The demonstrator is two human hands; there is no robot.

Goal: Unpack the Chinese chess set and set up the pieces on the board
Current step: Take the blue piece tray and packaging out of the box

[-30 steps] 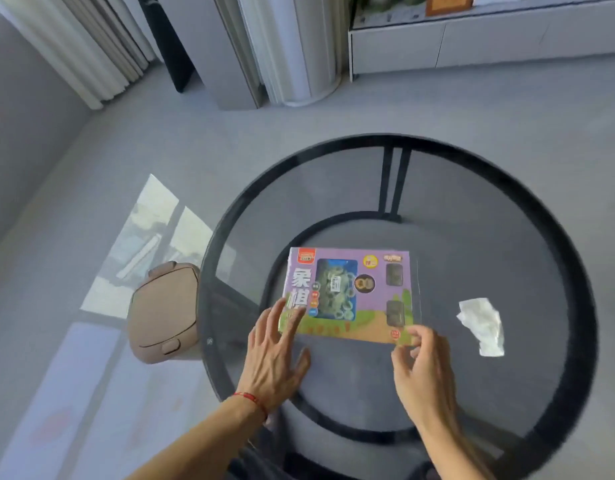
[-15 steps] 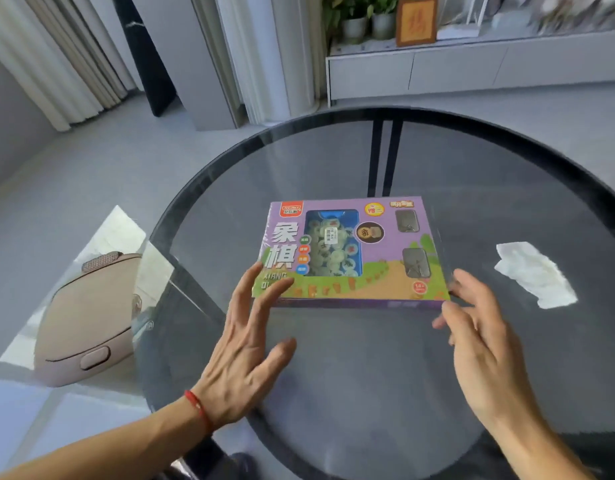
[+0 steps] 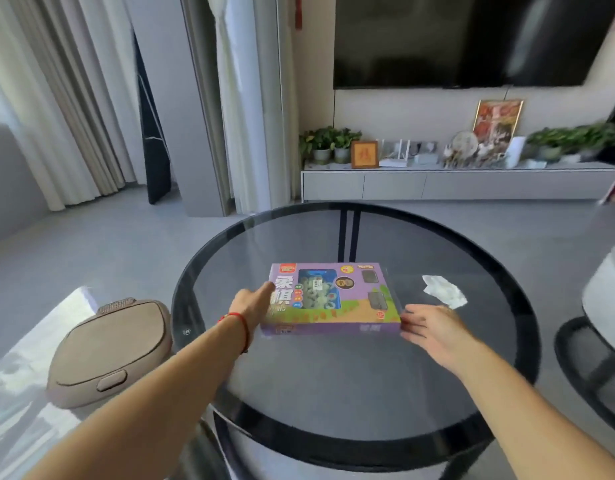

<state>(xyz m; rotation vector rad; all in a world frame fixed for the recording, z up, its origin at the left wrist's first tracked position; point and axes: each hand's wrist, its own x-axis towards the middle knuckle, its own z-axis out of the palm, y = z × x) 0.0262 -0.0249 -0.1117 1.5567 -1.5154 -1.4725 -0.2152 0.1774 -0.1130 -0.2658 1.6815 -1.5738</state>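
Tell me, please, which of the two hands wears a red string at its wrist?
The left hand, at the chess box's left end, has the red string round its wrist; the right hand, at the box's right corner, has a bare wrist.

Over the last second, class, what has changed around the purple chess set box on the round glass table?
The left hand moved to the purple chess set box's left end; the right hand now touches its right end. The box remains closed on the round glass table, the crumpled white tissue unmoved.
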